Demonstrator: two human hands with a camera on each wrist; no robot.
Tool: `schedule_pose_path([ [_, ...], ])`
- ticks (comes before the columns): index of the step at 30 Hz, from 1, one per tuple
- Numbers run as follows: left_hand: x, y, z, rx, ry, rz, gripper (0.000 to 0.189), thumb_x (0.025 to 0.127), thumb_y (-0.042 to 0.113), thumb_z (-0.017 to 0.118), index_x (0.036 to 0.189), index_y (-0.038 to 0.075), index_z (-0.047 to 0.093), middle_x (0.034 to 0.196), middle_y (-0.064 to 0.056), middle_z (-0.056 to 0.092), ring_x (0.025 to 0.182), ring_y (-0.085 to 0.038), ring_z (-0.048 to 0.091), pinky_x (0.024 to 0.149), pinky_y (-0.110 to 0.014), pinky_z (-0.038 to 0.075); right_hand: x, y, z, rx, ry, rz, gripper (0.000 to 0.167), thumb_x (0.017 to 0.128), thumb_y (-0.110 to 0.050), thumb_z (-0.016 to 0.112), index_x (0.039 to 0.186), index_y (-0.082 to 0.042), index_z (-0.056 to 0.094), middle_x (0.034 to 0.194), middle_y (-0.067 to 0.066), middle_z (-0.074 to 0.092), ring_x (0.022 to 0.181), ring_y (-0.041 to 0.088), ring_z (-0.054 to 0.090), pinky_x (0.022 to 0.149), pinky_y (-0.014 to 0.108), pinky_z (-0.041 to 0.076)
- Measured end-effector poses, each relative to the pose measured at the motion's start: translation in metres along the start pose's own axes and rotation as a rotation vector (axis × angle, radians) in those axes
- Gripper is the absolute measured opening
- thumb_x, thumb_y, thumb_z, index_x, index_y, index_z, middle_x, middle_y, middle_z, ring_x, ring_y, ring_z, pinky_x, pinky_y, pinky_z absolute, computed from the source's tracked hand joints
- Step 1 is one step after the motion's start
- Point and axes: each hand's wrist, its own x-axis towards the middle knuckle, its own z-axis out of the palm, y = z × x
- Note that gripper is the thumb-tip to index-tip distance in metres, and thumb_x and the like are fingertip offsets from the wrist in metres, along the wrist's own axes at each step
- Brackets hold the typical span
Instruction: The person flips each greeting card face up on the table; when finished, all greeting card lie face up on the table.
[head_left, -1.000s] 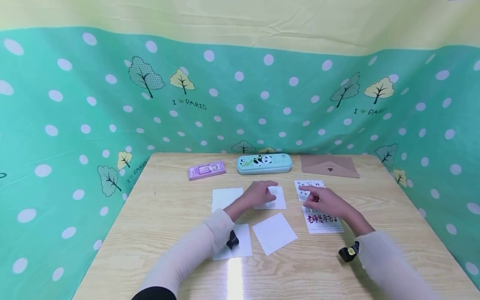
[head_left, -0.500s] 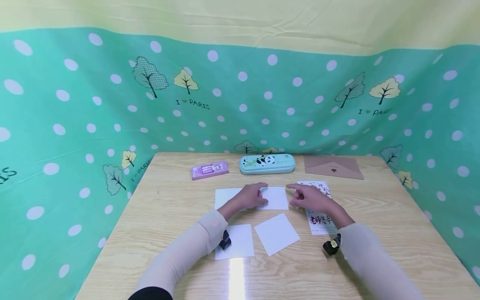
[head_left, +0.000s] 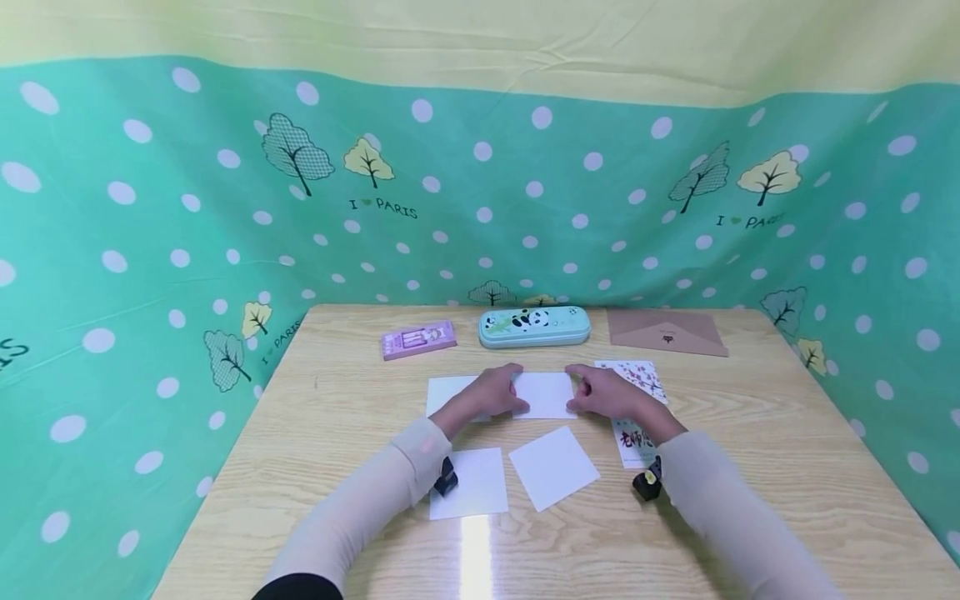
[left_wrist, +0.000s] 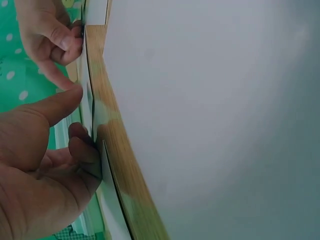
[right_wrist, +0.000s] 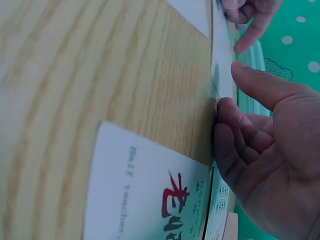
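Note:
Between my two hands a white card (head_left: 544, 395) lies flat on the table. My left hand (head_left: 489, 393) is at its left edge, over part of another white card (head_left: 444, 393). At its right edge is my right hand (head_left: 607, 393), partly over a blossom-printed card (head_left: 637, 377) and the card with red and dark characters (head_left: 636, 446). Both hands have thumb and index finger spread toward the card's corners; in the right wrist view the other fingers (right_wrist: 230, 145) are bent. Nearer me lie a tilted white card (head_left: 554, 468) and one more white card (head_left: 480, 483).
Along the back of the wooden table (head_left: 337, 417) are a purple box (head_left: 418, 340), a light-blue panda pencil case (head_left: 534, 327) and a brown envelope (head_left: 666, 332). A green dotted curtain (head_left: 420, 250) hangs behind and on both sides.
My right hand has moved left from the printed cards to the white card's right edge. My left hand has shifted slightly left to its left edge. The blossom card shows more now.

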Motion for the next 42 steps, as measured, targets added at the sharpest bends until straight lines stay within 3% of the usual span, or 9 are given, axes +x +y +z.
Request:
schedule_pose_path([
  [4,-0.0002,0.0007,-0.0039,0.019,-0.02,-0.023,0.087,0.088,0.03,0.082,0.159,0.015,0.035,0.091,-0.005,0.059,0.081,-0.018,0.057,0.08,-0.033,0.048,0.0014,0.0006,0.0006,-0.01,0.005,0.037,0.077,0.093,-0.025,0.075,0.156,-0.005,0.037,0.083,0.002,0.062,0.071,0.016,0.054,0.065,0.03,0.044],
  [9,-0.0019,0.0007,-0.0057,0.037,-0.037,-0.017,0.092,0.084,0.026,0.085,0.159,0.012,0.033,0.092,-0.005,0.06,0.08,-0.018,0.057,0.074,-0.032,0.048,0.0013,-0.001,0.0026,-0.008,0.016,0.06,0.078,0.091,-0.022,0.077,0.156,-0.003,0.037,0.083,0.003,0.061,0.072,0.017,0.054,0.065,0.031,0.044],
  [19,-0.0028,0.0027,-0.0051,0.026,-0.033,-0.018,0.089,0.083,0.024,0.086,0.156,0.012,0.037,0.097,-0.004,0.061,0.082,-0.019,0.058,0.075,-0.032,0.05,0.0006,-0.001,0.003,0.026,0.032,0.117,0.072,0.09,-0.02,0.078,0.15,-0.005,0.04,0.087,0.005,0.063,0.074,0.018,0.057,0.065,0.03,0.045],
  [25,-0.0044,0.0012,-0.0048,0.008,-0.035,-0.024,0.088,0.079,0.021,0.089,0.151,0.014,0.039,0.094,-0.004,0.061,0.079,-0.019,0.058,0.071,-0.031,0.049,0.0023,0.0017,0.0037,0.06,0.027,0.065,0.059,0.092,-0.015,0.076,0.139,-0.006,0.041,0.088,0.006,0.061,0.074,0.019,0.056,0.066,0.03,0.046],
  [33,-0.0071,0.0003,-0.005,0.012,-0.005,0.04,0.085,0.081,0.018,0.087,0.145,0.017,0.032,0.092,-0.003,0.062,0.075,-0.018,0.058,0.068,-0.029,0.048,0.0036,-0.0002,0.002,0.034,0.053,0.009,0.053,0.093,-0.013,0.074,0.131,-0.007,0.038,0.091,0.006,0.06,0.076,0.018,0.055,0.068,0.029,0.045],
  [38,-0.0066,-0.0005,-0.0052,0.009,0.026,0.066,0.074,0.084,0.014,0.084,0.14,0.018,0.036,0.085,-0.003,0.062,0.07,-0.016,0.057,0.065,-0.028,0.048,0.0028,-0.0021,0.0016,0.038,0.062,0.008,0.056,0.094,-0.013,0.073,0.136,-0.007,0.037,0.092,0.006,0.059,0.076,0.019,0.054,0.068,0.03,0.045],
  [42,-0.0063,-0.0017,-0.0054,-0.018,0.048,0.06,0.074,0.087,0.014,0.081,0.145,0.019,0.034,0.082,-0.002,0.063,0.068,-0.015,0.057,0.064,-0.028,0.048,0.0015,-0.0022,0.0012,0.048,0.085,0.021,0.062,0.094,-0.015,0.073,0.144,-0.004,0.037,0.093,0.006,0.059,0.076,0.019,0.054,0.067,0.031,0.045],
])
